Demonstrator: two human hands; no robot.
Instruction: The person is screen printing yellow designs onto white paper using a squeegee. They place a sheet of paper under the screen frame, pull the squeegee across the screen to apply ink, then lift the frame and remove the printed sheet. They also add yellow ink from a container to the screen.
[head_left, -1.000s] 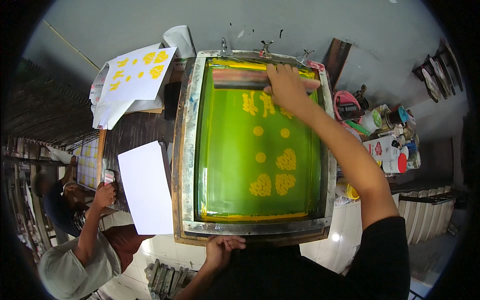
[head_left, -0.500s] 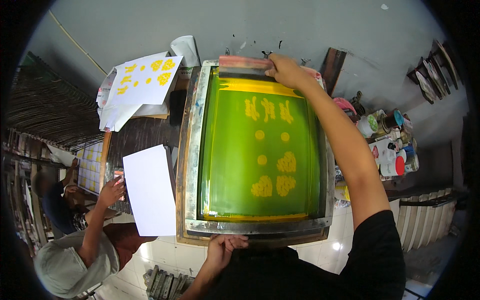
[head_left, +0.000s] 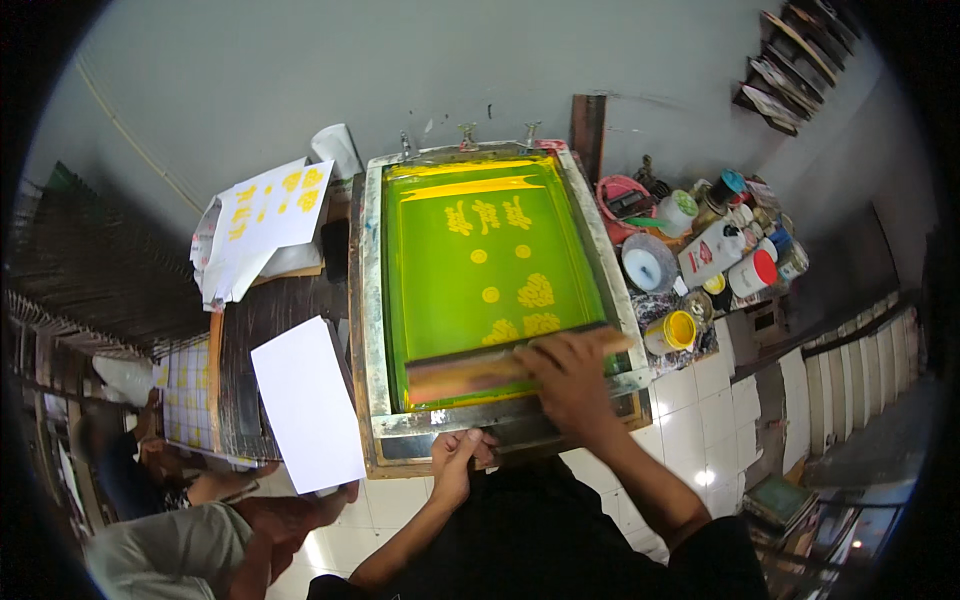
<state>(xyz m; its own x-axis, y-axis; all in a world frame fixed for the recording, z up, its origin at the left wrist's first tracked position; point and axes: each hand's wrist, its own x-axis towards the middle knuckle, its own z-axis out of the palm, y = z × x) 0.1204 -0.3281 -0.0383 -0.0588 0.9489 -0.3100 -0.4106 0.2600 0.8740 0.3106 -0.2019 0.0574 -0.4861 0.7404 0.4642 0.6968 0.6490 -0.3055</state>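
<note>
A metal-edged printing screen [head_left: 373, 300] with green mesh lies in front of me, its stencil showing yellow characters, dots and clustered shapes. My right hand [head_left: 572, 385] grips a long wooden squeegee [head_left: 470, 378], which lies slightly tilted across the near end of the mesh. A strip of yellow ink [head_left: 475, 188] runs across the far end. My left hand [head_left: 460, 462] is at the near edge of the screen frame, fingers curled over the dark base board [head_left: 530, 432]; what they hold, if anything, is hidden.
A stack of white paper [head_left: 310, 405] lies left of the screen. Beyond it are sheets printed in yellow [head_left: 275, 215]. To the right stand several ink pots and bottles, including a yellow ink tub [head_left: 670, 332]. Another person [head_left: 180, 550] is at the lower left.
My right hand has drawn the squeegee from the far end of the screen to the near end. My left hand stays at the near edge. The view has shifted, showing more of the right side.
</note>
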